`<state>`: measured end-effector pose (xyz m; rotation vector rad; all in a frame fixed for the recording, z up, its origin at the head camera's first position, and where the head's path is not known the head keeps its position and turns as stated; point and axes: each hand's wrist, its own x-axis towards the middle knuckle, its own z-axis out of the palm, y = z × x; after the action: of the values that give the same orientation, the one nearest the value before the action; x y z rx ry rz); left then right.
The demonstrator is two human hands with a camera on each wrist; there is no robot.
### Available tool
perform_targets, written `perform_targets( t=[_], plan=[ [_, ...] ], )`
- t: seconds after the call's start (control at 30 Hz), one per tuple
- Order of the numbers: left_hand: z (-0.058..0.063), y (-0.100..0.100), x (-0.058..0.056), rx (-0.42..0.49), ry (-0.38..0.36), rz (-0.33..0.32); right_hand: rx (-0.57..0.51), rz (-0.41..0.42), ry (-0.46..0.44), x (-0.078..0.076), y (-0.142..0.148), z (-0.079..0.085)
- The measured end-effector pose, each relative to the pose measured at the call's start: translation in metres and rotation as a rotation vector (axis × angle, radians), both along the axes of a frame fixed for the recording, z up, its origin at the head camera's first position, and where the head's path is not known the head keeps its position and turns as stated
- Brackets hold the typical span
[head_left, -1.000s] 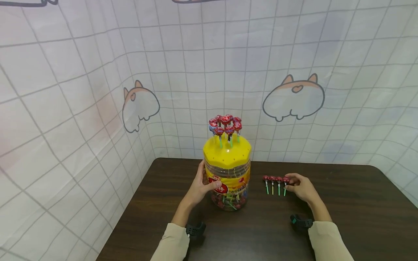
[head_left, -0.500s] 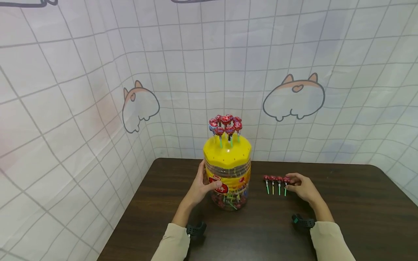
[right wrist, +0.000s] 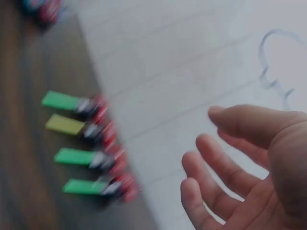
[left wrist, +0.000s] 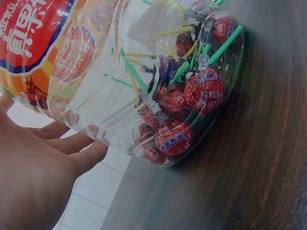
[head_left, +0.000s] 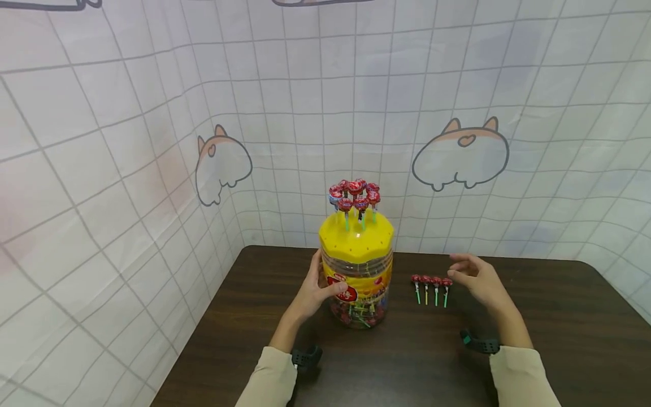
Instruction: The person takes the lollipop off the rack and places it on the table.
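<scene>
A clear plastic candy jar (head_left: 378,288) with a yellow lid (head_left: 356,244) stands upright on the table. My left hand (head_left: 309,295) holds its left side, thumb over the label and fingers behind; the left wrist view shows that hand (left wrist: 36,172) against the clear wall. Wrapped lollipops (left wrist: 206,91) lie inside at the bottom. A ring of lollipops (head_left: 354,188) stands stick-down in the lid. To the jar's right, several red lollipops (head_left: 436,281) lie in a neat row. Just right of them hovers my right hand (head_left: 483,280), holding nothing; its fingers (right wrist: 220,170) are loosely bent and spread.
The dark wooden table (head_left: 407,362) reaches back to a white grid-patterned curtain (head_left: 356,113) with cartoon animal drawings. Small holes dot the lid around the ring. A black strap (head_left: 305,358) sits on the left wrist, another strap (head_left: 480,342) on the right.
My right hand has let go of the rightmost lollipop in the row and lifted away to the right. The left hand stays on the jar. The head view has shifted slightly.
</scene>
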<state>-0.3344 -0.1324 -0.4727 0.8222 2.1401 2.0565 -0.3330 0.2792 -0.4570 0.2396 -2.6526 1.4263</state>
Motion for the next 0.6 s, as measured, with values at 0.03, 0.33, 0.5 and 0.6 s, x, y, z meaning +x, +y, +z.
perform_targets(
  t=[0.03, 0.33, 0.5, 0.6],
  plan=[
    [0.0, 0.0, 0.0, -0.005, 0.001, 0.002, -0.019, 0.002, 0.023, 0.003, -0.003, 0.007],
    [0.0, 0.0, -0.001, -0.021, 0.0, 0.019, -0.226, 0.03, 0.293, 0.033, -0.052, 0.063],
    [0.0, 0.0, -0.002, -0.011, -0.004, 0.017, -0.339, 0.079, 0.379, 0.043, -0.09, 0.081],
    [0.0, 0.001, -0.002, -0.008, -0.004, 0.014, -0.366, 0.116, 0.412, 0.045, -0.11, 0.09]
  ],
)
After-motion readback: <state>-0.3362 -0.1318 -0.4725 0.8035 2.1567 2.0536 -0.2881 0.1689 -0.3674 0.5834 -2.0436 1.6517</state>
